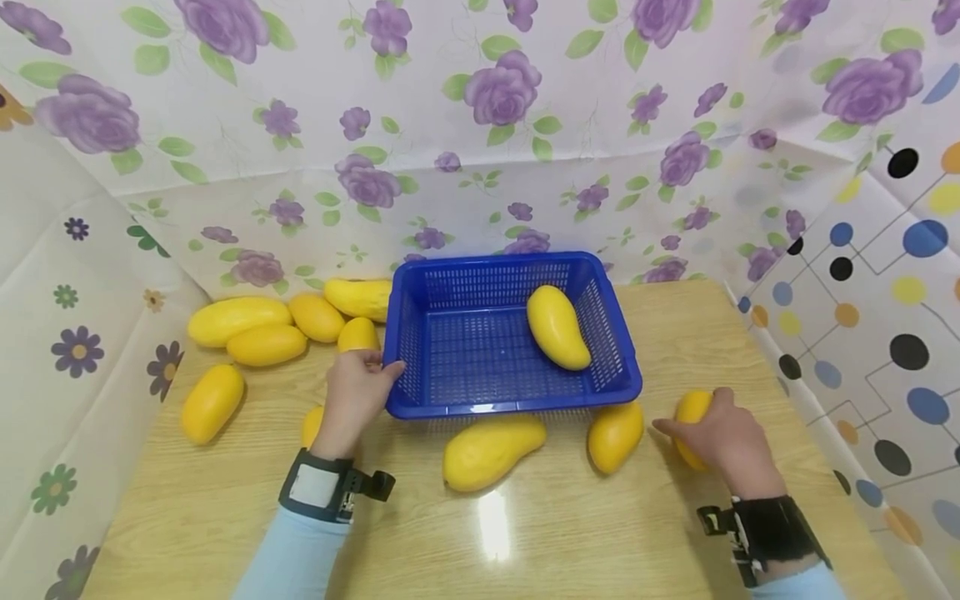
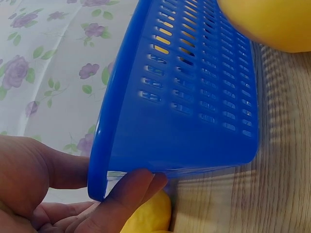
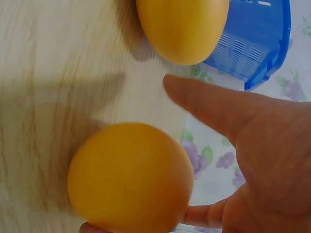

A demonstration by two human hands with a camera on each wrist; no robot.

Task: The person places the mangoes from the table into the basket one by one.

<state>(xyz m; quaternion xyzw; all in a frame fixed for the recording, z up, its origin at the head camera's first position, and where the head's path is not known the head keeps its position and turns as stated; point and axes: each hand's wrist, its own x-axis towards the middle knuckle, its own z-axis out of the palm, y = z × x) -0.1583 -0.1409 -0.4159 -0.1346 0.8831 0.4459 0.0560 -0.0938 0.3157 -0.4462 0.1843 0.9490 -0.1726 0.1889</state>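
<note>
A slip is judged possible at the right hand (image 1: 723, 437): the mango (image 1: 692, 421) under it is smooth and rounded, and it lies close to the 3 o'clock edge of the worktop (image 1: 525, 533), so a weak hold could let it roll away toward that edge. In the right wrist view this mango is seen held only at its end, between the thumb (image 3: 214, 109) and the lower fingers, with much of its surface left bare; the fingers are curled partly round it, not pressed together. A second risk is judged at the blue basket (image 1: 420, 404): it is light and is held only at one corner, so it could be tipped or dragged, and the mango in the basket (image 1: 558, 327) could be shifted. The left hand (image 1: 356, 400) is placed at the 7 o'clock corner of the basket, and the rim is pinched between thumb and fingers (image 2: 124, 199), as the left wrist view shows. Two more mangoes (image 1: 491, 450) lie on the worktop just beside the basket at 6 o'clock, and a group of mangoes (image 1: 266, 333) is at 9 o'clock.
</note>
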